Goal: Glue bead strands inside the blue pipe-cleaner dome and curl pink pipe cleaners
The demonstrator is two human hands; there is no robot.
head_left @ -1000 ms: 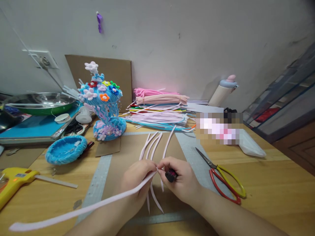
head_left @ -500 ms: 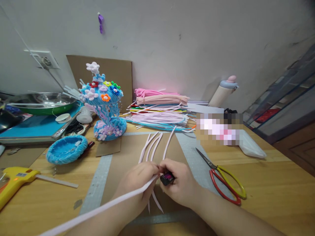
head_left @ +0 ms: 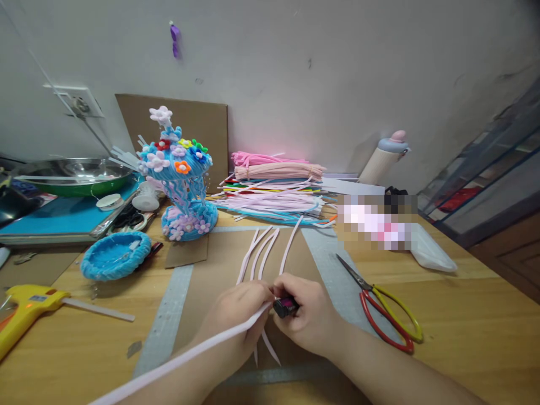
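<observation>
Near the front middle of the board, my left hand [head_left: 238,309] pinches a pale lilac pipe cleaner [head_left: 181,358], whose long tail runs down over my left forearm. Right beside it, my right hand [head_left: 310,309] is closed around a short black-and-purple object [head_left: 286,306] that looks like a lighter. The fingertips of both hands meet at the pipe cleaner's end, and they hide that end. Several more pale pipe cleaners [head_left: 266,253] lie lengthwise on the brown cardboard [head_left: 219,253], partly under my hands.
Scissors [head_left: 373,292] with red and yellow handles lie at right. At left are a yellow glue gun [head_left: 36,301] and a blue fuzzy dish [head_left: 116,256]. Behind stand a flower-covered blue ornament [head_left: 177,163], stacked pipe cleaners [head_left: 274,197] and a bottle [head_left: 382,160].
Both hands keep the same grip and place. The pipe cleaner's tail has shifted slightly to the right, and the camera view has moved a little.
</observation>
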